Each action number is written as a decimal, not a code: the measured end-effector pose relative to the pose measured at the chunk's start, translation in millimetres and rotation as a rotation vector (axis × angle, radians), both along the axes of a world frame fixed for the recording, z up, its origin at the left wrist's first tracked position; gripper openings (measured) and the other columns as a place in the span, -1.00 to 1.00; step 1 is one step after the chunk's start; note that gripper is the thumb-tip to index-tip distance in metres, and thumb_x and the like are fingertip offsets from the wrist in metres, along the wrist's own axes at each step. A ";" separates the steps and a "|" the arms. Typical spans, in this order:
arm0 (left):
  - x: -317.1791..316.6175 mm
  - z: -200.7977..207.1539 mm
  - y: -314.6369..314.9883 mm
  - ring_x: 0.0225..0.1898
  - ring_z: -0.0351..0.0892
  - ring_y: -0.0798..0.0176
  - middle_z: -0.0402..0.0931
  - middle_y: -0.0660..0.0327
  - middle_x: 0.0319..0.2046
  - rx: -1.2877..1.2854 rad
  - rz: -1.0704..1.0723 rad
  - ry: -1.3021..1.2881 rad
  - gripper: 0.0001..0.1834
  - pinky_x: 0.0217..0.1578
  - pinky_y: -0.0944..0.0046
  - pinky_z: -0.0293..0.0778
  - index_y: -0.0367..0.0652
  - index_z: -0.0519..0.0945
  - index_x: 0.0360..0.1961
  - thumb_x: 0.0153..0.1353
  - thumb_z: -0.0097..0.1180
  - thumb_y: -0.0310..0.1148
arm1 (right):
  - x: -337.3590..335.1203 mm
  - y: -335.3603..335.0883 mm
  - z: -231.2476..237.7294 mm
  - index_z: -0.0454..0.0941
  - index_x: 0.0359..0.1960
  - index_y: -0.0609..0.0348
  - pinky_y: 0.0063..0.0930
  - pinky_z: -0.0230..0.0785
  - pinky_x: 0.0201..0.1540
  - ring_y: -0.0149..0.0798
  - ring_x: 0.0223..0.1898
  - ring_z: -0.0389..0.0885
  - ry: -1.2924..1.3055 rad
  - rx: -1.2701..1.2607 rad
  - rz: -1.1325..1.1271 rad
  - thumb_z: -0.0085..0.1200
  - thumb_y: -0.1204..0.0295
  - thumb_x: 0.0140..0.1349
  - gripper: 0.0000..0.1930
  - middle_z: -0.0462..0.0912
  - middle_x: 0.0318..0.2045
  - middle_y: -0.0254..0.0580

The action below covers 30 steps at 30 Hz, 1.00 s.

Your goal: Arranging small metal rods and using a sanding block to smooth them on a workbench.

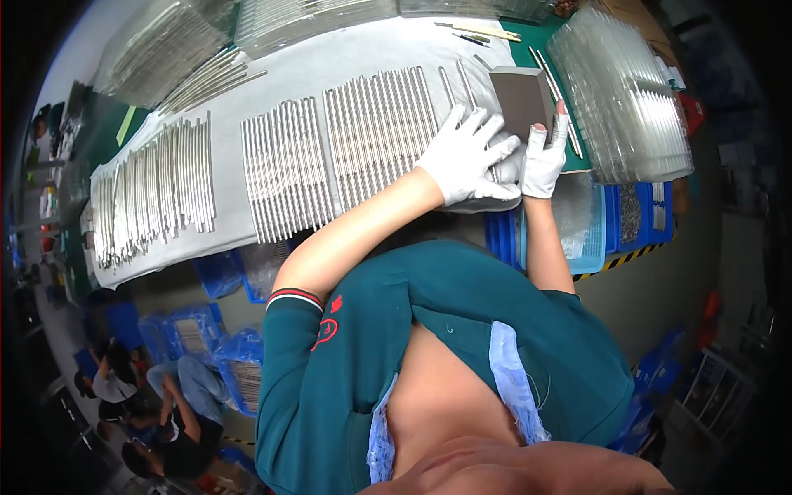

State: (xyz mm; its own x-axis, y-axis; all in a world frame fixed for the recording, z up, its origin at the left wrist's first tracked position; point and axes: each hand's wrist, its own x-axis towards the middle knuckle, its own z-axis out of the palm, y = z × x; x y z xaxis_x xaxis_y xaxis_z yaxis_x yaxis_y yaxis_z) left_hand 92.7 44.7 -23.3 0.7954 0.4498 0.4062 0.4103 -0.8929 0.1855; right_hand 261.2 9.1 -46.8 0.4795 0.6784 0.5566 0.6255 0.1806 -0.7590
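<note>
A white cloth (346, 51) lies over a green table (536, 33), with metal rods (379, 132) in rows leftward of the hands. In the head view, the gloved left hand (469, 157) is spread beside the nearest row; the gloved right hand (543, 169) extends two fingers near a grey-brown block (520, 97). Whether either pinches anything, I cannot tell. The step seems to be close rod handling; the next move calls for keeping the rows undisturbed.

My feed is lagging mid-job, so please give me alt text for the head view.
The left hand and right hand, both white-gloved, nearly meet beside slim metal rods and a dark grey panel; any grip is unclear. The rods lie in rows on white cloth, with a clear ridged plastic stack at right.
</note>
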 end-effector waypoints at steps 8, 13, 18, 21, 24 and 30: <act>-44.3 3.8 -9.6 0.14 0.33 -0.15 0.37 -0.08 0.10 -0.070 0.117 0.032 -0.21 0.18 -0.15 0.10 -0.04 0.44 0.13 0.07 -0.07 0.34 | 0.6 -3.2 -1.6 0.16 0.35 -0.09 -0.35 0.42 -0.04 -0.10 -0.06 0.60 0.044 0.003 0.030 0.03 0.21 0.32 -0.42 0.55 0.00 0.12; -102.1 15.3 -6.3 0.13 0.31 -0.21 0.34 -0.16 0.12 -0.021 0.356 0.147 -0.20 0.15 -0.20 0.11 -0.05 0.41 0.19 0.08 -0.06 0.31 | 0.2 -3.2 -0.3 0.15 0.36 -0.06 -0.35 0.34 0.09 -0.08 0.07 0.51 0.046 -0.021 0.038 0.02 0.24 0.33 -0.42 0.46 0.10 0.17; -115.4 4.5 -4.8 0.16 0.31 -0.23 0.37 0.01 0.16 -0.060 0.403 0.158 -0.40 0.18 -0.27 0.07 0.08 0.47 0.15 0.19 -0.08 0.17 | 1.1 -3.7 -0.5 0.14 0.36 -0.03 -0.34 0.28 0.15 -0.09 0.14 0.46 0.057 -0.060 0.035 0.02 0.28 0.33 -0.42 0.44 0.14 0.12; -110.3 0.8 -3.0 0.16 0.30 -0.23 0.37 0.02 0.16 -0.040 0.382 0.145 -0.41 0.19 -0.31 0.04 0.11 0.47 0.15 0.20 -0.10 0.17 | 0.2 -2.3 -0.6 0.15 0.36 -0.02 -0.36 0.27 0.16 -0.11 0.14 0.45 0.069 -0.054 0.042 0.01 0.29 0.33 -0.42 0.43 0.16 0.08; -99.1 -0.6 -2.7 0.18 0.30 -0.21 0.37 0.03 0.17 -0.023 0.361 0.127 -0.40 0.18 -0.33 0.02 0.10 0.46 0.15 0.21 -0.14 0.19 | 1.8 -1.2 -3.8 0.16 0.35 0.00 -0.38 0.26 0.16 -0.14 0.14 0.45 0.081 -0.044 0.055 0.01 0.30 0.33 -0.43 0.42 0.18 0.04; -65.8 -6.4 -1.4 0.21 0.28 -0.20 0.35 0.04 0.20 -0.055 0.330 0.077 -0.38 0.20 -0.36 -0.02 0.08 0.47 0.16 0.21 -0.17 0.20 | 4.5 0.4 -5.3 0.18 0.34 0.00 -0.38 0.27 0.16 -0.13 0.14 0.46 0.030 -0.031 0.011 0.02 0.31 0.32 -0.44 0.41 0.20 -0.02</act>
